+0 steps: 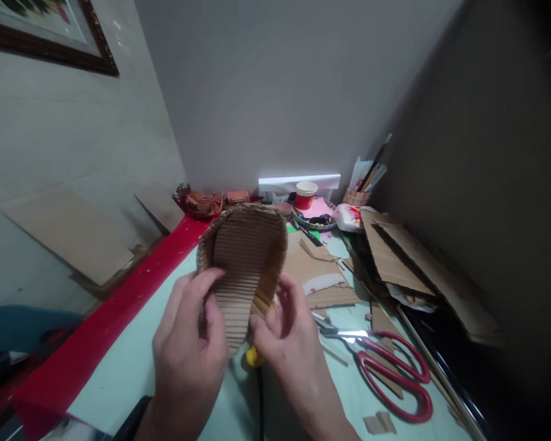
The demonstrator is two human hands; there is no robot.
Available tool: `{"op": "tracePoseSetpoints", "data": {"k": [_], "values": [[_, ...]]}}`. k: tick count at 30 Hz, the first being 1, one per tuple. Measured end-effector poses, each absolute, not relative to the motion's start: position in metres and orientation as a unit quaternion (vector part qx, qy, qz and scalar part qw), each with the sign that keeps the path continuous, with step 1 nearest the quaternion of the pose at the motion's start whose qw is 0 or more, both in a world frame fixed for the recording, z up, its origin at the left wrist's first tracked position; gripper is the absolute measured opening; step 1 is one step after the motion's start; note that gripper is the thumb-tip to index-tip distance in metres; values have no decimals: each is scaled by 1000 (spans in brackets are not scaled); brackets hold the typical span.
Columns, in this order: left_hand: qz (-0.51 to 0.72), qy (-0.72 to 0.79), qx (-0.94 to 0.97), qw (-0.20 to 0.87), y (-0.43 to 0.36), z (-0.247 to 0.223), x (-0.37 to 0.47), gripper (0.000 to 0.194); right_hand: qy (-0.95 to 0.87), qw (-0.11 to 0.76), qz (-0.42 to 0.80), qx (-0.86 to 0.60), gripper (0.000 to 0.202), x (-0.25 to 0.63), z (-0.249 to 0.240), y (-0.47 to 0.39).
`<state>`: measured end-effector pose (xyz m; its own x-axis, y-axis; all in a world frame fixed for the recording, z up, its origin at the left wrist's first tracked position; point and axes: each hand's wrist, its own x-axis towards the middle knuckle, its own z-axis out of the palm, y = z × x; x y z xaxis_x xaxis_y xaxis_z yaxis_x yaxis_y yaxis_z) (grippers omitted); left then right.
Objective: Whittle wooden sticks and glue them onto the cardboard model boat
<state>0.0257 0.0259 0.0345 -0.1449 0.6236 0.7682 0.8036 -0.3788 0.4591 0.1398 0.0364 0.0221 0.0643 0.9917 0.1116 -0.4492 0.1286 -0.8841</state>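
A curved shell of corrugated cardboard (245,251), rounded at the top with a raised side wall, is held up over the table. My left hand (190,343) grips its left edge between thumb and fingers. On the lower right edge, my right hand (289,346) pinches the wall, some of its fingers hidden behind the cardboard. Just below the shell, between the hands, shows a yellow tip (253,356) with a black cord running down from it; its kind I cannot make out. Red-handled scissors (395,373) lie to the right of my right hand.
Flat cardboard pieces (316,266) and small scraps (379,422) lie on the pale table. A red paper cup (306,195) stands on a round tray at the back, near a pen holder (357,196). Stacked cardboard (404,257) leans along the right. A red strip (119,306) borders the left.
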Motion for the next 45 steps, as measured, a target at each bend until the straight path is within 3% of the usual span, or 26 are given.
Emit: {"op": "tracePoseSetpoints", "data": {"k": [8, 13, 18, 28, 45], "values": [[-490, -561, -663, 73, 21, 36, 21, 31, -415, 616, 566, -359, 47, 144, 27, 38], [-444, -574, -687, -9, 14, 37, 16, 49, -389, 615, 601, -330, 47, 144, 27, 37], [-394, -597, -699, -1, 8, 38, 16, 63, -375, 617, 606, -334, 49, 146, 26, 37], [-379, -621, -678, -101, 9, 37, 17, 63, -423, 585, 591, -360, 40, 153, 33, 32], [-363, -628, -687, -47, 15, 39, 21, 64, -494, 602, 489, -393, 42, 146, 23, 30]]}}
